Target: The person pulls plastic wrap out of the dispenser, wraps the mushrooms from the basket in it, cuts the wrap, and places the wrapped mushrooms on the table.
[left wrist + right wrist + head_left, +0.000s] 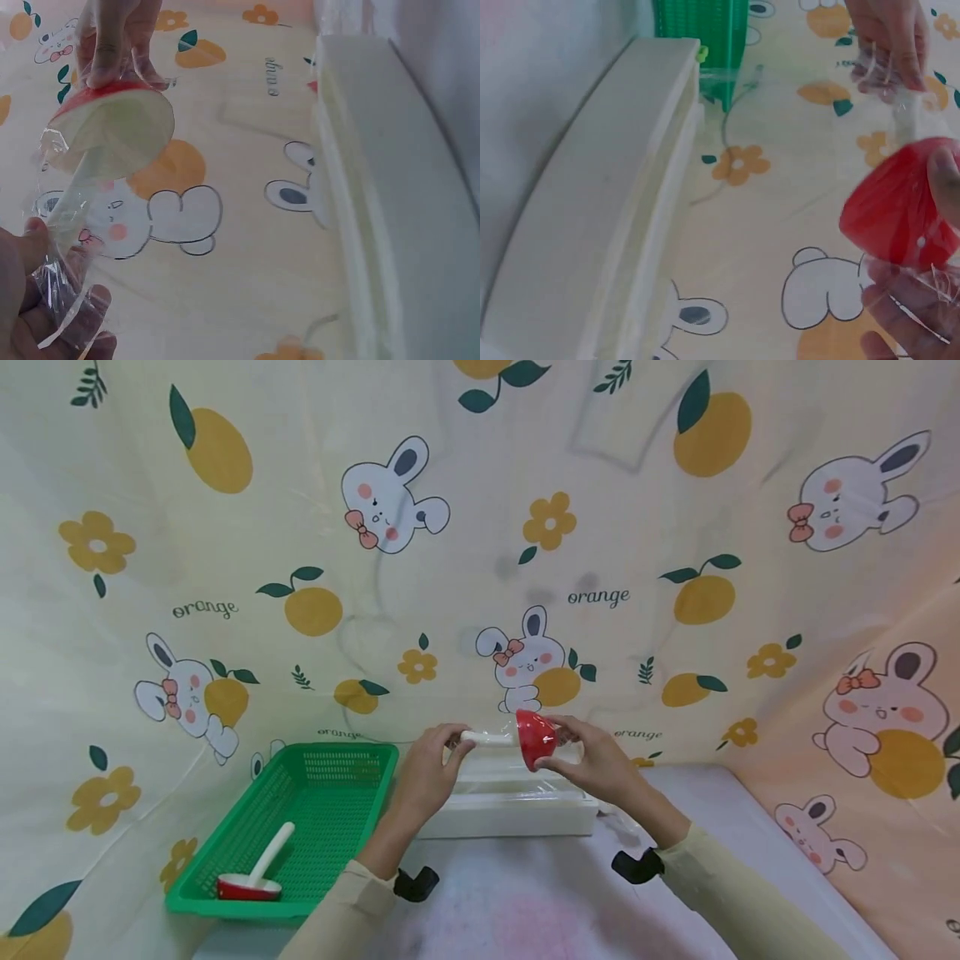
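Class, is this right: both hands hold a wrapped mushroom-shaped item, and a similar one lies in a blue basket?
The basket is green, not blue, as the head view shows. The left hand and right hand hold the wrapped mushroom-shaped item, and a similar one lies inside.

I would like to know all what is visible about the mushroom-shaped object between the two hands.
The mushroom-shaped object has a glossy red cap with a pale underside, and a white stem. Clear, crinkled film, apparently plastic, surrounds it. It is held up sideways, its stem toward the left hand, which pinches the wrapped stem end; the right hand holds the cap. In the head view it overlaps the white box.
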Demonstrator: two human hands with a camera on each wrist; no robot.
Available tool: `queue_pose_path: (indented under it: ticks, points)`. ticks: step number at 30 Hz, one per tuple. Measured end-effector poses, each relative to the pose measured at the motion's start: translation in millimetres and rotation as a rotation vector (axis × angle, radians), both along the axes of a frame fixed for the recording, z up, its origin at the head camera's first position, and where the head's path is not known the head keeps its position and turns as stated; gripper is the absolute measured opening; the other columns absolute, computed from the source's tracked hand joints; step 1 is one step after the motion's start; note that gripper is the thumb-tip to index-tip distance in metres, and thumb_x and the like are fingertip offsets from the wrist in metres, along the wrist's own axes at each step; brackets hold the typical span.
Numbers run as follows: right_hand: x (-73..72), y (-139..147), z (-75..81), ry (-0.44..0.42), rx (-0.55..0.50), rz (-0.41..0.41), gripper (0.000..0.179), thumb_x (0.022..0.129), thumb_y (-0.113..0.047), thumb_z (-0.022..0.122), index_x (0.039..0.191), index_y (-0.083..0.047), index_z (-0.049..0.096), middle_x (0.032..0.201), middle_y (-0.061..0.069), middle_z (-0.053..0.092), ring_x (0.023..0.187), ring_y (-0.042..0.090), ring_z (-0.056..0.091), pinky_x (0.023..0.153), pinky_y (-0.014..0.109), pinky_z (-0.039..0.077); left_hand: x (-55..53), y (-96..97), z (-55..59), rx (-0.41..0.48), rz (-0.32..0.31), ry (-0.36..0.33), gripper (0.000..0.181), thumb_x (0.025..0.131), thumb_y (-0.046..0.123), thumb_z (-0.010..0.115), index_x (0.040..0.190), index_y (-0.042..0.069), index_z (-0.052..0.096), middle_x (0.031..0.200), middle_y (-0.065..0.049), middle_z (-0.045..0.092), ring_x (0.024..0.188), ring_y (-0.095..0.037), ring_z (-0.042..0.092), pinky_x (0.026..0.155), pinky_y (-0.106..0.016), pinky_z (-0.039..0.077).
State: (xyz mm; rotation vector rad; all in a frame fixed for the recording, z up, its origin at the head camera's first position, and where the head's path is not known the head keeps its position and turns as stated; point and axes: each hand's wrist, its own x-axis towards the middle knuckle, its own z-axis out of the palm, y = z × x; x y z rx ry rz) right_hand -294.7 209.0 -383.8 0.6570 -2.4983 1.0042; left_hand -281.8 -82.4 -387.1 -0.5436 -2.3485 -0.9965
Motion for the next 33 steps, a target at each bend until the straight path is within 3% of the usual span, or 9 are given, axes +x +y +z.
queue_pose_path:
  ticks: [7, 13, 20, 24, 30, 33]
  points:
    - [6.7, 5, -19.2, -0.088, 0.03, 0.018, 0.072, 0.085, -0.048, 0.091, 0.144, -0.016, 0.066, 0.116, 0.0, 0.076, 0.111, 0.027, 0.067, 0.085, 0.047, 0.063, 1.0, -2.0, -26.2, 0.054, -0.056, -0.127, 0.025, 0.108, 0.034, 0.064, 0.121, 0.014, 0.073, 0.098, 0.004, 0.071, 0.091, -0.013, 0.063, 0.078, -0.034, 0.052]
    - [9.0, 9, -36.6, -0.224, 0.041, -0.007, 0.065, 0.086, -0.052, 0.088, 0.135, -0.014, 0.071, 0.108, -0.002, 0.075, 0.11, 0.025, 0.066, 0.079, 0.04, 0.061, 3.9, -1.3, -46.3, 0.042, -0.098, -0.232, 0.028, 0.111, 0.038, 0.058, 0.113, 0.013, 0.072, 0.097, -0.003, 0.072, 0.083, -0.013, 0.058, 0.075, -0.034, 0.049]
    - [5.6, 12, -59.2, -0.363, 0.075, -0.012, 0.059, 0.088, -0.057, 0.084, 0.129, -0.016, 0.074, 0.11, -0.003, 0.073, 0.105, 0.02, 0.064, 0.079, 0.037, 0.06, 3.7, 1.8, -69.9, 0.012, -0.08, -0.354, 0.033, 0.114, 0.041, 0.051, 0.109, 0.015, 0.07, 0.089, 0.004, 0.064, 0.078, -0.012, 0.055, 0.07, -0.031, 0.047]
    - [4.1, 14, -70.9, -0.394, 0.065, 0.001, 0.059, 0.089, -0.055, 0.084, 0.13, -0.014, 0.074, 0.111, -0.003, 0.072, 0.102, 0.019, 0.063, 0.078, 0.036, 0.06, 3.5, 4.1, -83.1, 0.003, -0.056, -0.387, 0.036, 0.115, 0.042, 0.048, 0.101, 0.015, 0.067, 0.081, 0.003, 0.059, 0.071, -0.013, 0.052, 0.065, -0.031, 0.045]
    - [4.5, 17, -85.5, -0.376, 0.088, -0.024, 0.052, 0.087, -0.056, 0.085, 0.115, -0.015, 0.07, 0.106, -0.001, 0.067, 0.096, 0.02, 0.06, 0.074, 0.034, 0.057, 4.5, 7.7, -98.2, 0.025, -0.04, -0.426, 0.038, 0.115, 0.043, 0.049, 0.094, 0.015, 0.064, 0.078, 0.004, 0.057, 0.068, -0.012, 0.051, 0.063, -0.031, 0.044]
    - [4.7, 15, -91.5, -0.361, 0.107, -0.034, 0.052, 0.087, -0.058, 0.084, 0.113, -0.014, 0.074, 0.117, 0.0, 0.066, 0.105, 0.02, 0.06, 0.08, 0.036, 0.057, 3.4, 8.9, -105.1, 0.024, -0.033, -0.451, 0.04, 0.115, 0.044, 0.048, 0.094, 0.014, 0.065, 0.078, 0.003, 0.058, 0.069, -0.013, 0.052, 0.063, -0.032, 0.045]
